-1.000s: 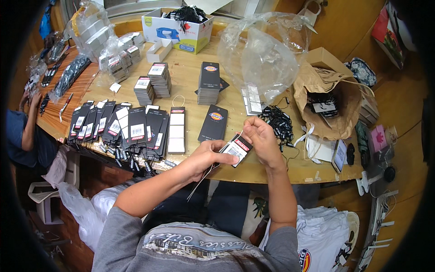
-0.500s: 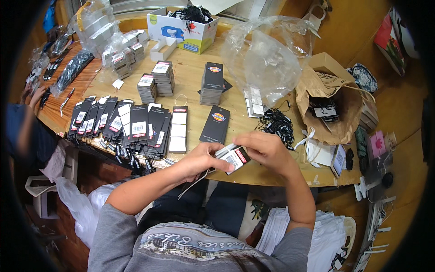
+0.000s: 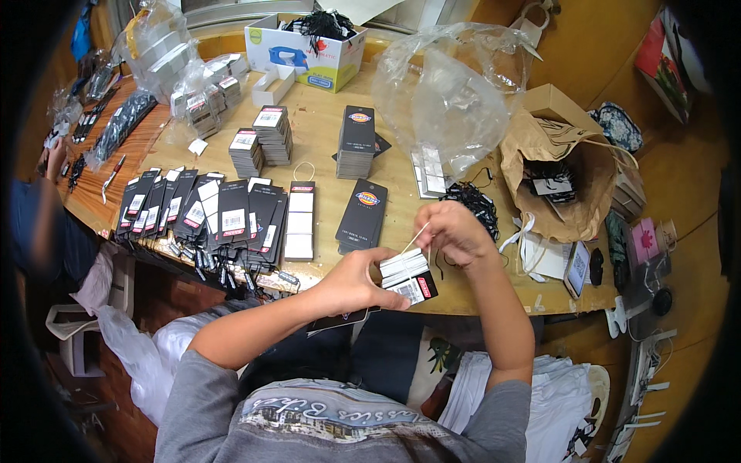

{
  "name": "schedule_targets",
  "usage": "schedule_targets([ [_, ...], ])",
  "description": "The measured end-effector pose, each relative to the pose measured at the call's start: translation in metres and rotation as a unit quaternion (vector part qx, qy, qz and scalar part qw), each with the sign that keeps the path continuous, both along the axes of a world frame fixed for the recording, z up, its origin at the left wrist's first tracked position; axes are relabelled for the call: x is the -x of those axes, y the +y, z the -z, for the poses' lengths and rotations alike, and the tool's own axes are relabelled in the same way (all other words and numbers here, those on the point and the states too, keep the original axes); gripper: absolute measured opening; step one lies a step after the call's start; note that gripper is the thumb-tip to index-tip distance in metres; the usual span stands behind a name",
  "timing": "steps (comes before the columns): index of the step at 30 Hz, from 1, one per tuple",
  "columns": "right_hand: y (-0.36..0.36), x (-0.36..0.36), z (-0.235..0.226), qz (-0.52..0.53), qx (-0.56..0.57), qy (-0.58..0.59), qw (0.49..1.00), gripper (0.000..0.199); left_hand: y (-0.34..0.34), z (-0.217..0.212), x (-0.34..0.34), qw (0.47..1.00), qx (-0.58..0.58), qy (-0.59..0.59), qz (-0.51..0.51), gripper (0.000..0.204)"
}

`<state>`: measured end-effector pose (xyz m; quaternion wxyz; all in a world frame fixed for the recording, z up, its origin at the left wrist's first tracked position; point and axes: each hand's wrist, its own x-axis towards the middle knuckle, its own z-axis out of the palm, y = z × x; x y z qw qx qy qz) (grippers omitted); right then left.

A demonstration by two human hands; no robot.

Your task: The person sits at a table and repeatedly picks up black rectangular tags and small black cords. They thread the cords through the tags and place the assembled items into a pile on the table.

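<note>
Above the table's front edge, my left hand (image 3: pixel 353 282) is closed around a small stack of white labels (image 3: pixel 404 267) with a black and red end. A thin pale rubber band (image 3: pixel 415 238) stretches up from this stack, pinched between the fingers of my right hand (image 3: pixel 461 236). Under my left hand a black hang tag (image 3: pixel 340 321) shows in part; whether that hand grips it too, I cannot tell. Just beyond lie a few black hang tags (image 3: pixel 361 216). To their left lies a long banded strip of white labels (image 3: pixel 299 222).
Fanned black tags with barcode stickers (image 3: pixel 231 222) cover the left front. Behind stand label stacks (image 3: pixel 272 139), a tag stack (image 3: pixel 356 147) and a printed box (image 3: pixel 305 58). A clear plastic bag (image 3: pixel 455 100), black strings (image 3: pixel 472 208) and a paper bag (image 3: pixel 559 208) are right. Another person's hand (image 3: pixel 54 158) is far left.
My right hand has drawn back from the label stack, pulling the rubber band up and out. The stack has tilted, showing more of its white edges. The view has shifted slightly.
</note>
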<state>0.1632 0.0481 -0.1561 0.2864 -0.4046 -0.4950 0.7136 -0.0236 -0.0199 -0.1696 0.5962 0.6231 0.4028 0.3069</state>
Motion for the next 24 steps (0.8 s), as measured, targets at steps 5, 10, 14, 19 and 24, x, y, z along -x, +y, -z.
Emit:
schedule_targets([
  [5, 0.001, -0.029, 0.01, 0.177, 0.027, 0.303, 0.936, 0.011, -0.001, -0.013, 0.011, 0.996, -0.001, -0.078, 0.037, 0.06],
  [10, -0.018, -0.034, 0.003, 0.113, -0.102, -0.075, 0.986, 0.008, 0.004, -0.018, 0.02, 0.954, 0.184, -0.237, -0.002, 0.05],
  [14, 0.01, -0.056, -0.014, 0.11, -0.269, -0.241, 0.926, 0.013, 0.0, -0.007, 0.01, 0.921, 0.272, -0.279, -0.006, 0.028],
  [19, 0.018, -0.068, -0.042, 0.23, -0.495, -0.456, 0.703, 0.034, -0.001, -0.007, -0.007, 0.877, 0.373, -0.298, -0.055, 0.027],
  [24, -0.043, -0.013, -0.025, -0.009, -0.204, -0.078, 0.976, 0.067, 0.004, -0.002, -0.021, 0.92, 0.295, -0.236, -0.1, 0.04],
])
